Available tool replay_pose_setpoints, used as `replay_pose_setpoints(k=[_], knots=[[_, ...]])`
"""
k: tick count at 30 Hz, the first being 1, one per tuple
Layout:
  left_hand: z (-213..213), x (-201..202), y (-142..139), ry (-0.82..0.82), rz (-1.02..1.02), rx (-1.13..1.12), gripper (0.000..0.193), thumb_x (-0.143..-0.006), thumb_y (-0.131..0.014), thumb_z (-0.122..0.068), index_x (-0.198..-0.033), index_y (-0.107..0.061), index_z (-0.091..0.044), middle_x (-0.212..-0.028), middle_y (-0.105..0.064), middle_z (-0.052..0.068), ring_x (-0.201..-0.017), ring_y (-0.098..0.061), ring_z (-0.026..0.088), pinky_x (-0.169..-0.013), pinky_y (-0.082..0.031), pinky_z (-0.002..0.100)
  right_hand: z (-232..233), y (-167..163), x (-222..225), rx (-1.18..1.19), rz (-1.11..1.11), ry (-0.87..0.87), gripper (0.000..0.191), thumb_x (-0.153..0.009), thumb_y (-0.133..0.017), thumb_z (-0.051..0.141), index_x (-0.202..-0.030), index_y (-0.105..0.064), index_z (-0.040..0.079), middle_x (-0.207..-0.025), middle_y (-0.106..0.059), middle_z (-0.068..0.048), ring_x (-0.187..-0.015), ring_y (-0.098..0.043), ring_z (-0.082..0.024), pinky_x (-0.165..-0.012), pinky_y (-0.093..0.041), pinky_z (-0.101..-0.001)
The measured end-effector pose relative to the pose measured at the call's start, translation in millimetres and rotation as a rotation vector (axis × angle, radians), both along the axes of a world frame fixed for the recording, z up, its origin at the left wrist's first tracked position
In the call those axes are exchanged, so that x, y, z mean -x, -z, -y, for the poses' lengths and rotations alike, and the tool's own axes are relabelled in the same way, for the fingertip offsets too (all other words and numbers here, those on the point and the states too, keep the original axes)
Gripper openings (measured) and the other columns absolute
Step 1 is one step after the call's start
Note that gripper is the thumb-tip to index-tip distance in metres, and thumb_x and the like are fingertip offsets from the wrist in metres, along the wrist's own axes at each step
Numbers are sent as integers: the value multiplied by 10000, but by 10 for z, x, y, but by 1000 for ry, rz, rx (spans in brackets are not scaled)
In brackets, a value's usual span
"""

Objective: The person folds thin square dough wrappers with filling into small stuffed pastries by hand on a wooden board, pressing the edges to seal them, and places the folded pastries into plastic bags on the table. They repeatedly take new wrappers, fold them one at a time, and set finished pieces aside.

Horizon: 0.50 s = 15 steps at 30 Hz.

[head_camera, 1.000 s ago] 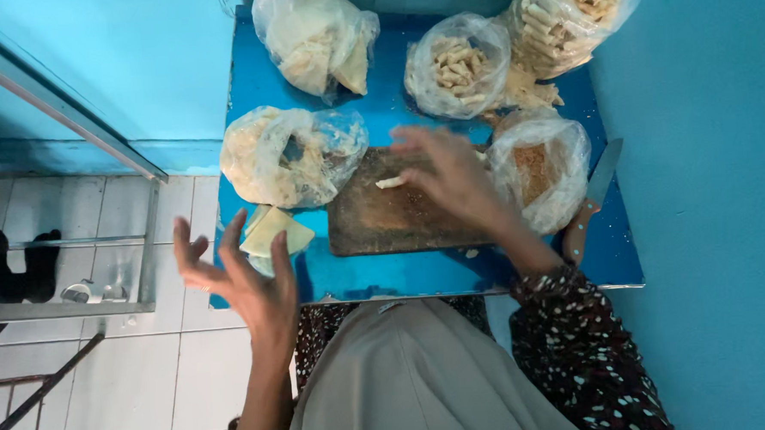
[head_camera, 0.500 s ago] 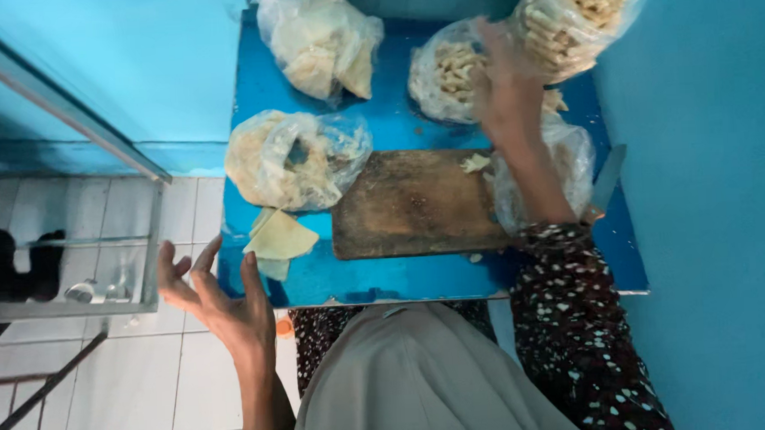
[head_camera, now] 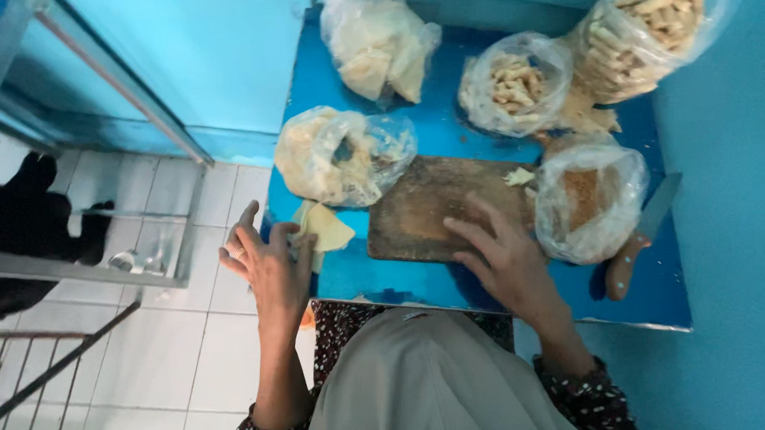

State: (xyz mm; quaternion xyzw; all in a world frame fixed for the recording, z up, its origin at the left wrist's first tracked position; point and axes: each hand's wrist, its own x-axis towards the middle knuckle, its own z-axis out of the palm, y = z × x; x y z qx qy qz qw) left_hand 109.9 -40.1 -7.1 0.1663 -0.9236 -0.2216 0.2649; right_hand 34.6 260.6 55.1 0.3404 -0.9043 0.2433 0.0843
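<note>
My left hand (head_camera: 269, 267) hovers open at the left edge of the blue table (head_camera: 448, 143), just beside thin yellow dough sheets (head_camera: 323, 228). My right hand (head_camera: 505, 257) lies flat with spread fingers on the near edge of the brown wooden cutting board (head_camera: 434, 206). A small pale scrap (head_camera: 518, 176) sits on the board's far right. Neither hand holds anything.
Several clear plastic bags stand around the board: one of pale sheets (head_camera: 341, 157), one of folded wrappers (head_camera: 379, 47), two of rolled sticks (head_camera: 514, 84) (head_camera: 649, 23), one of brown filling (head_camera: 588, 197). A wooden-handled knife (head_camera: 641, 238) lies at the right edge. Metal rails and a white tiled floor lie to the left.
My right hand came back from the bag of rolled sticks down to the near edge of the board. My left hand rose toward the dough sheets at the table edge.
</note>
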Motion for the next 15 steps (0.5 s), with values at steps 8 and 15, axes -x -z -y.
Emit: replay_pose_setpoints(k=[8, 15], knots=[[-378, -135, -256, 301, -86, -335, 171, -925, -739, -97, -1071, -678, -32, -1004, -720, 152, -921, -706, 318, -801, -532, 376, 223, 126, -85, 483, 104, -182, 775, -803, -850, 216, -1475, -487, 87, -1487, -538, -209, -1322, -578, -386, -1046, -515, -440], [-703, -115, -468, 318, -69, -620, 302, -877, -790, -37, -1144, -650, -8, -956, -727, 127, -838, -723, 233, -755, -589, 326, 555, 291, -24, 589, 860, -117, 653, -878, -767, 159, -1490, -540, 136, -1164, -754, -145, -1056, -735, -319, -890, -615, -376]])
